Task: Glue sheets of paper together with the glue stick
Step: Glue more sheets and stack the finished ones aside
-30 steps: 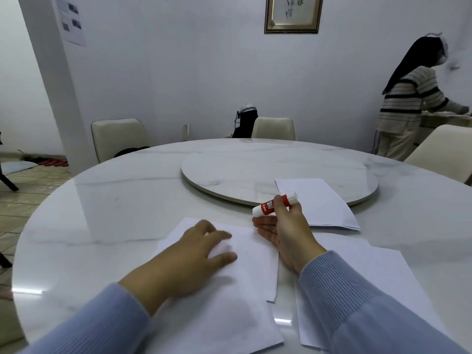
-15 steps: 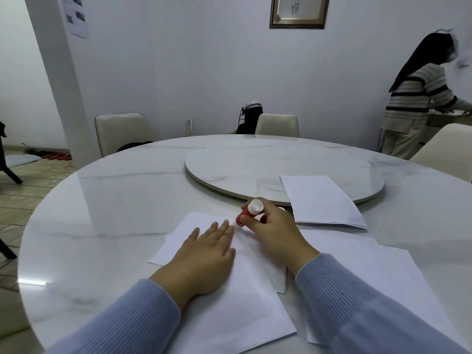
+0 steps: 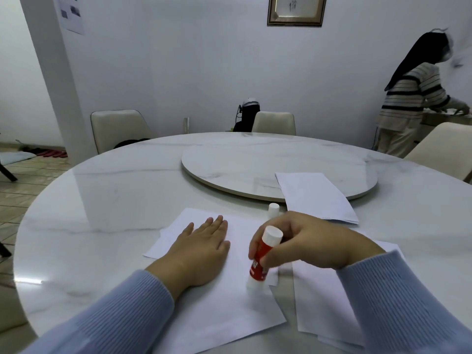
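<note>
My right hand pinches the glue stick, tip down on the top sheet; my left hand presses flat beside it; dragging hard could wrinkle the paper.

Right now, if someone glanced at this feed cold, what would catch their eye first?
The red glue stick, gripped in the right hand, stands tip-down on the near sheet of paper, while the left hand lies flat on that sheet beside it. Just beyond the right hand, a small white cap stands on the marble table. Far right, a person in a striped top bends over a counter.
</note>
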Demonstrator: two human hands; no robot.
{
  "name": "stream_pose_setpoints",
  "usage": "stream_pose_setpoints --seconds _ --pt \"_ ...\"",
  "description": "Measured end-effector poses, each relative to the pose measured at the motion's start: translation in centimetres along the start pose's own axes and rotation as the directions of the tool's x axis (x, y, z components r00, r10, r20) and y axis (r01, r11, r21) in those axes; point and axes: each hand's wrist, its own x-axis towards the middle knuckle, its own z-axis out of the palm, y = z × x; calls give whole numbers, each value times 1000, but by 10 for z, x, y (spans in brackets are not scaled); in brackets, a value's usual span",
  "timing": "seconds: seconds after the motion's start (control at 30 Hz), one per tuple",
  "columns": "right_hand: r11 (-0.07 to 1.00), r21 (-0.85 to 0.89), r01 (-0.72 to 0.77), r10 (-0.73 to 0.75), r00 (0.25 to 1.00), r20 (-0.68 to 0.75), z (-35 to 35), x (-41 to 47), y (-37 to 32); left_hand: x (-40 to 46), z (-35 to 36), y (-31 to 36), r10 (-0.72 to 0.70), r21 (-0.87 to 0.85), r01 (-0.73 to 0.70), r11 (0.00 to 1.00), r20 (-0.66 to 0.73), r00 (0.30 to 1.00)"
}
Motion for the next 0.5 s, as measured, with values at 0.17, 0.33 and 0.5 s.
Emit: stream_pose_setpoints --seconds 0.17,0.33,0.5 --pt "995 85 -47 22 960 279 -4 -9 1 2 1 0 8 12 -8 1000 14 1000" --pt "565 798 210 90 945 -313 7 15 22 4 -17 -3 104 44 -109 993 103 989" --pt "395 877 273 479 754 -450 17 45 46 -17 -5 16 -192 127 184 975 49 980"
